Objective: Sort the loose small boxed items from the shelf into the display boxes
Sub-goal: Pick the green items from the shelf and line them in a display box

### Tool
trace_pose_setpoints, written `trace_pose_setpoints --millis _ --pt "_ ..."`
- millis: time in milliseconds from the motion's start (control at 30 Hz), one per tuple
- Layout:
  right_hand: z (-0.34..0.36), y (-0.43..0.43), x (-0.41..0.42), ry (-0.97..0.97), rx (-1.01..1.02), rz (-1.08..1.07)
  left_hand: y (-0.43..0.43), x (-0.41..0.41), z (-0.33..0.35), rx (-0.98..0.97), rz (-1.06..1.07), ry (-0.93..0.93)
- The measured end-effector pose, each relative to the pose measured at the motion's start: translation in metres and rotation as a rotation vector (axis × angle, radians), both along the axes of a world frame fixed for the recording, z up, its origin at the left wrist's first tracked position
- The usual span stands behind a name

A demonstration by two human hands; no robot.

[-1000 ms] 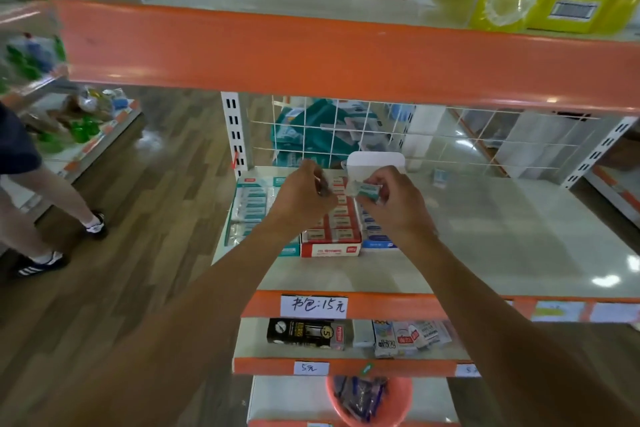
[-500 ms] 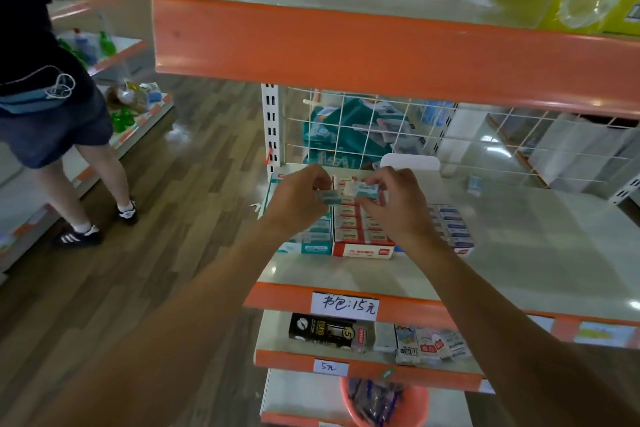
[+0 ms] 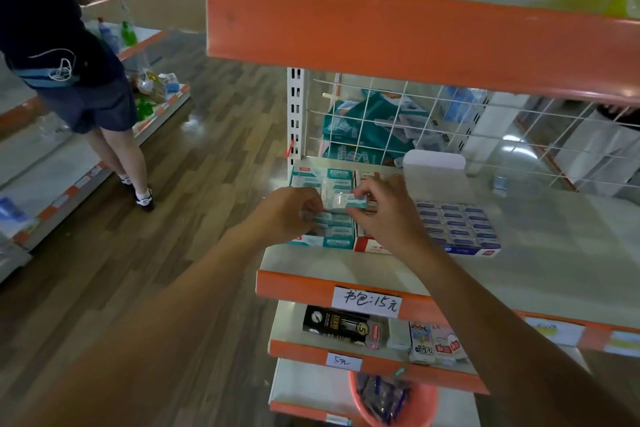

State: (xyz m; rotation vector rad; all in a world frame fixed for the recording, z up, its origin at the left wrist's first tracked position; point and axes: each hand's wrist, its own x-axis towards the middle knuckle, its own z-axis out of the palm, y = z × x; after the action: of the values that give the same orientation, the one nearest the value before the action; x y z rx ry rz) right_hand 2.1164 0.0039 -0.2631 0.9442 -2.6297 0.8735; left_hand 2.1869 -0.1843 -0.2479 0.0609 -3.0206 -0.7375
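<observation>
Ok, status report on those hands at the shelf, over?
Right hand pinches small teal box over teal display box. Left hand alongside, grip unclear. Nothing blocking; loose box at back.

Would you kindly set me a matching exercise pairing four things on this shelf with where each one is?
Things:
1. teal display box
2. blue display box
3. small teal box
4. loose small box

Places:
A. alone, far back on the shelf
B. pinched by the right hand
C. leftmost of the display boxes
D. rightmost of the display boxes

Pairs: 1-C, 2-D, 3-B, 4-A
</observation>
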Motion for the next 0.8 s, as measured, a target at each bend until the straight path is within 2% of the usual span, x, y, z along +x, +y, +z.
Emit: trace_pose_setpoints --millis 167,433,800 --pt "-0.006 -0.003 -0.003 -0.034 0.083 0.011 -0.005 -0.003 -0.006 -0.141 -0.038 0.032" --pt "-0.002 -0.006 0.003 -0.026 0.184 -0.012 -0.007 -0.001 -0.009 -0.150 -0.044 0.051" --pt "-0.006 -0.012 0.004 -0.070 0.154 0.065 -0.008 -0.003 -0.014 -0.187 -0.038 0.102"
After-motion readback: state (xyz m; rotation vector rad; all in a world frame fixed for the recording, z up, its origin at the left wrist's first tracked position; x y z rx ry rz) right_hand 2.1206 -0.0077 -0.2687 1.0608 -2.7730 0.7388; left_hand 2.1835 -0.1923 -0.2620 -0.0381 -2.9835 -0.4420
